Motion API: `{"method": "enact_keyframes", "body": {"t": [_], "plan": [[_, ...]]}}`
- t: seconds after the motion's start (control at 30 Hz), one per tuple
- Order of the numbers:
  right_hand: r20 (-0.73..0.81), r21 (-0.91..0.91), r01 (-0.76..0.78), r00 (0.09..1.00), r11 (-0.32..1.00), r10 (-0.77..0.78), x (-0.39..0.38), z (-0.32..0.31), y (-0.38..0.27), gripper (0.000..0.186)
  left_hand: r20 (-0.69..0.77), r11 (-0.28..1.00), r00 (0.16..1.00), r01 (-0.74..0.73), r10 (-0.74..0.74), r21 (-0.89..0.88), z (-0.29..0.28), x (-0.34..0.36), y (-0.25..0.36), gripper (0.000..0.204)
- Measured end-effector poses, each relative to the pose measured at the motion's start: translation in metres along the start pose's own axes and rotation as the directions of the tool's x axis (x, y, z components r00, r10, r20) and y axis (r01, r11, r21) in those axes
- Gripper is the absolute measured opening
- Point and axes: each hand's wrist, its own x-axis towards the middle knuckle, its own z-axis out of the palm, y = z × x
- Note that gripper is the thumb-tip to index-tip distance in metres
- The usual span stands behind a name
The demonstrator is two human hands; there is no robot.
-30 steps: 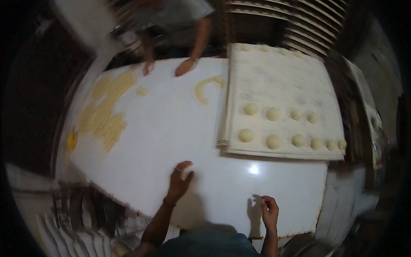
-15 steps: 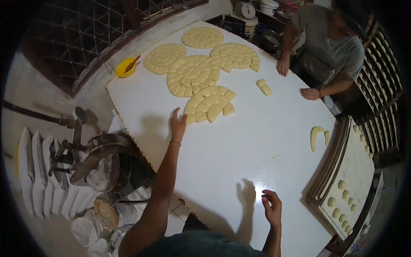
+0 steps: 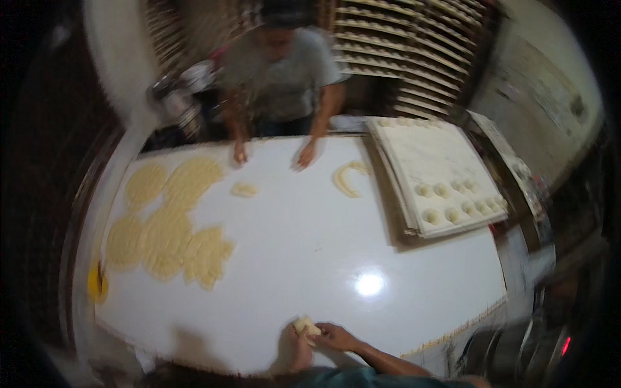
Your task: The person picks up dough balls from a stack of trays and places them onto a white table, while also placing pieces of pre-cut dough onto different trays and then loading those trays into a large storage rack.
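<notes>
Close to the table's near edge, my two hands meet around a small pale piece of dough [image 3: 306, 324]. My left hand [image 3: 301, 351] has its fingers closed on the piece from below. From the right, my right hand [image 3: 337, 337] pinches the side of the same piece; its fingertips are blurred. To the left lie several flat rounds of dough scored into pieces, the nearest a partly used round [image 3: 207, 257] with a ragged edge. A small loose bit of dough [image 3: 244, 189] and a curved dough strip [image 3: 349, 179] rest farther off.
A stack of boards [image 3: 430, 165] with dough balls on top stands on the white table [image 3: 291, 258] at the right. Across the table, a co-worker's hands [image 3: 305, 155] rest near the far edge. A yellow bowl [image 3: 98, 284] is at the left edge; racks of trays [image 3: 401, 45] stand behind.
My view has swung to the right. My left hand has left the scored dough and come back to my body with a piece; my right hand has joined it there.
</notes>
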Motion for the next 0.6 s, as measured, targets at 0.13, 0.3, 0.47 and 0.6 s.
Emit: {"method": "enact_keyframes", "body": {"t": [0.13, 0.3, 0.47, 0.6], "plan": [[-0.495, 0.305, 0.113, 0.867, 0.946, 0.056, -0.043, -0.036, 0.043, 0.042, 0.301, 1.000, 0.953, -0.015, 0.012, 0.008, 0.078, 0.007, -0.002, 0.027], [-0.778, 0.597, 0.611, 0.599, 0.519, 0.189, -0.161, -0.146, 0.086, 0.029, 0.717, 0.995, 0.692, 0.013, -0.083, 0.102, 0.173, -0.007, -0.005, 0.026], [-0.935, 0.326, 0.924, 0.347, -0.199, 0.078, -0.254, -0.190, 0.176, 0.021, 0.845, 0.511, 0.382, -0.675, -0.375, 0.532, 0.251, 0.009, -0.022, 0.013], [-0.819, 0.155, -0.156, 0.531, 0.976, 0.215, -0.268, -0.226, 0.283, 0.027, 0.694, 0.438, 0.520, -0.842, 0.498, 0.316, 0.209, 0.118, -0.133, 0.018]]}}
